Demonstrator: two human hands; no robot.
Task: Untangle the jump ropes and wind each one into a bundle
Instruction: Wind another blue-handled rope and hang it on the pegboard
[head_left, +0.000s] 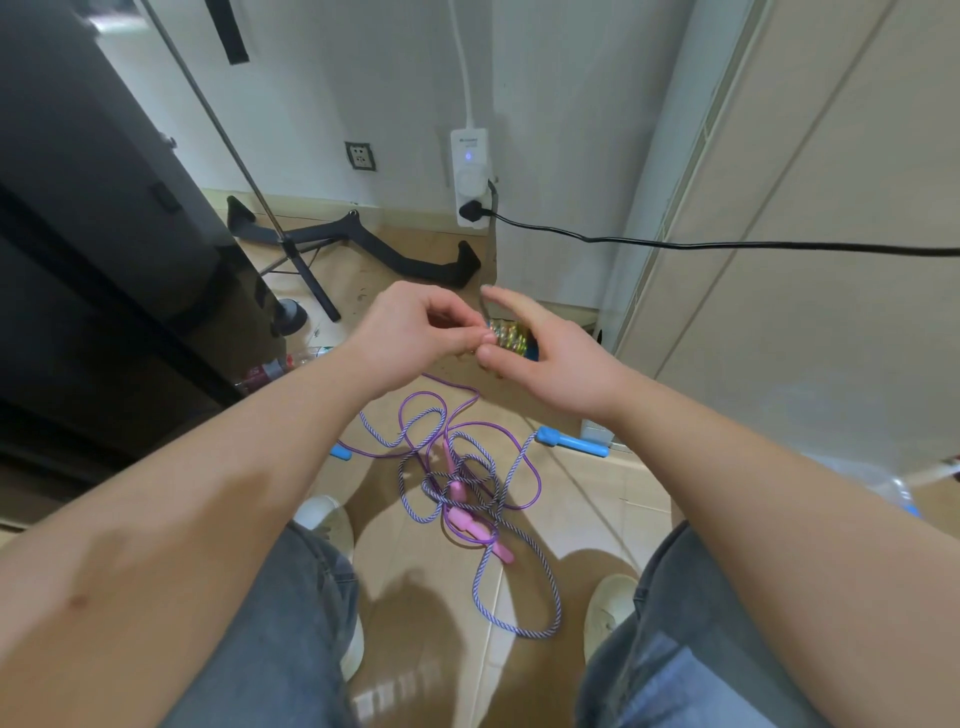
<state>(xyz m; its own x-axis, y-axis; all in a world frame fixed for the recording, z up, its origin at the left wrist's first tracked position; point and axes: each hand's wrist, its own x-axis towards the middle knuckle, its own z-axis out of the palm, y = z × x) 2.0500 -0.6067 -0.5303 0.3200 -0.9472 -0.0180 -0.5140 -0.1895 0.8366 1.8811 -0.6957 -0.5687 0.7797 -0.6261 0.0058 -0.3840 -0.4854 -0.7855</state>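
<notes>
A wound bundle of multicoloured beaded jump rope sits between my two hands at chest height. My right hand cups it from the right, thumb underneath. My left hand pinches the bundle's rope end with its fingertips. On the floor below lies a tangle of two ropes: a purple rope with pink handles and a blue-and-white striped rope with blue handles. A second blue handle pokes out beside my left forearm.
A black cable runs from a white power strip on the wall across to the right. A metal stand and black curved bar lie by the wall. Dark furniture stands left, cabinets right. My shoes flank the tangle.
</notes>
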